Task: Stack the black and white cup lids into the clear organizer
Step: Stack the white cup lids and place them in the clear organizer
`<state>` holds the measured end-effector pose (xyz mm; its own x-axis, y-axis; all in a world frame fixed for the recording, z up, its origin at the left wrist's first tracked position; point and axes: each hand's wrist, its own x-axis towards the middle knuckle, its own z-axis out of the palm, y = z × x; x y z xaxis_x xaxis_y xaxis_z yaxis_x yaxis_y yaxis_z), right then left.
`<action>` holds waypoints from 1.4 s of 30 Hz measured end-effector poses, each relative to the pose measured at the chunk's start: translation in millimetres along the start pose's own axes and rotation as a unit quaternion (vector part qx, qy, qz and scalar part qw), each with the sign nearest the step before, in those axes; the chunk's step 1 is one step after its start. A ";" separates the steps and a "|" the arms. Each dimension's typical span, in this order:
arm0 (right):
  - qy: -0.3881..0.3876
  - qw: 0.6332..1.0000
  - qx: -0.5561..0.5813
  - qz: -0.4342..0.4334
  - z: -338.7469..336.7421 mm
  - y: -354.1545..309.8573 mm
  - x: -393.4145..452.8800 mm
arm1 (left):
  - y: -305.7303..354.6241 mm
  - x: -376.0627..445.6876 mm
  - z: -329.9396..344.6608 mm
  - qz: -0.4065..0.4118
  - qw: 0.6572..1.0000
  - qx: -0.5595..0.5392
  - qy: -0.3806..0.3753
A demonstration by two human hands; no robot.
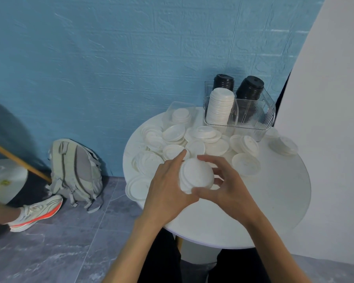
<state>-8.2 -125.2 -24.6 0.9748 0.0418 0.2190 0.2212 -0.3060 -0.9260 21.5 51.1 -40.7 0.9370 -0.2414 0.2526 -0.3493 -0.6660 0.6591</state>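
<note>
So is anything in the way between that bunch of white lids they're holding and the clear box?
Nothing visible blocks it. Both hands, left hand and right hand, hold the white lid stack above the table; loose lids lie low beneath the path to the clear organizer, open on top.

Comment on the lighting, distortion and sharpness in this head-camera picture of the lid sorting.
Head view: soft, even light; the wide lens bows the wall lines at the edges; the white lids blend into the white table; the held lid stack looks slightly smeared.
</note>
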 end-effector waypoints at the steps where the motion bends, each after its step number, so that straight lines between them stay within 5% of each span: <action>1: -0.015 1.000 -0.001 0.007 3.3 -1.1 0.6 | 0.2 -0.3 0.0 0.003 1.000 -0.005 0.002; 8: -0.064 0.996 0.030 0.055 10.8 -7.7 4.5 | 7.3 -9.7 4.7 0.039 0.998 -0.038 0.033; 13: -0.057 0.972 0.197 0.112 4.1 -10.1 5.0 | 10.9 -11.0 3.8 0.045 0.997 -0.044 0.049; 20: -0.037 0.942 0.288 0.169 9.3 -4.7 12.5 | 16.6 -10.2 6.0 0.077 0.996 -0.036 0.035; 27: -0.048 0.949 0.270 0.156 19.5 -6.9 15.7 | 13.2 -9.5 -6.5 0.065 0.997 -0.038 0.029; 35: 0.004 0.994 0.077 0.080 23.1 2.7 6.2 | -14.4 -9.8 -41.5 -0.005 0.997 -0.027 0.072; 42: -0.109 0.963 -0.243 0.027 35.6 19.3 -7.3 | -18.0 -17.2 -51.9 -0.019 0.997 -0.028 0.070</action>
<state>-10.1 -97.5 -55.0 0.9788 0.1969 0.0559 0.1831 -0.7204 -0.6690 11.2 103.8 -20.1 0.9404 -0.1132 0.3208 -0.3173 -0.6319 0.7071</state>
